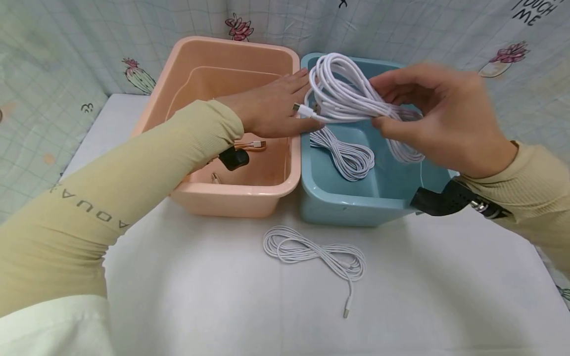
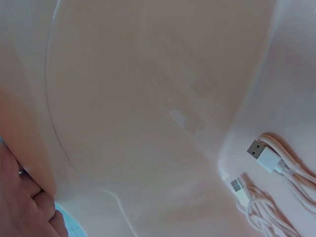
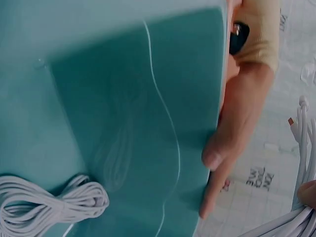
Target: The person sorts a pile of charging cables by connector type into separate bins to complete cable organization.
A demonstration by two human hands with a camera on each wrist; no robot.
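My right hand [image 1: 445,113] holds a coiled white USB cable [image 1: 343,96] between thumb and fingers, above the blue bin [image 1: 352,207]. The cable's plug end [image 1: 305,110] sticks out to the left. My left hand [image 1: 273,106] lies across the adjoining rims of the peach bin [image 1: 227,198] and the blue one, its fingers fairly straight. Inside the blue bin lies another bundled white cable [image 1: 345,155], also seen in the right wrist view [image 3: 54,205]. In the left wrist view, two light cables [image 2: 269,159] with USB plugs lie in the peach bin.
On the white tabletop [image 1: 200,296], in front of the bins, lies a loosely coiled white cable [image 1: 313,252] with its plug toward me. A patterned curtain [image 1: 276,22] hangs right behind the bins. The bins stand side by side.
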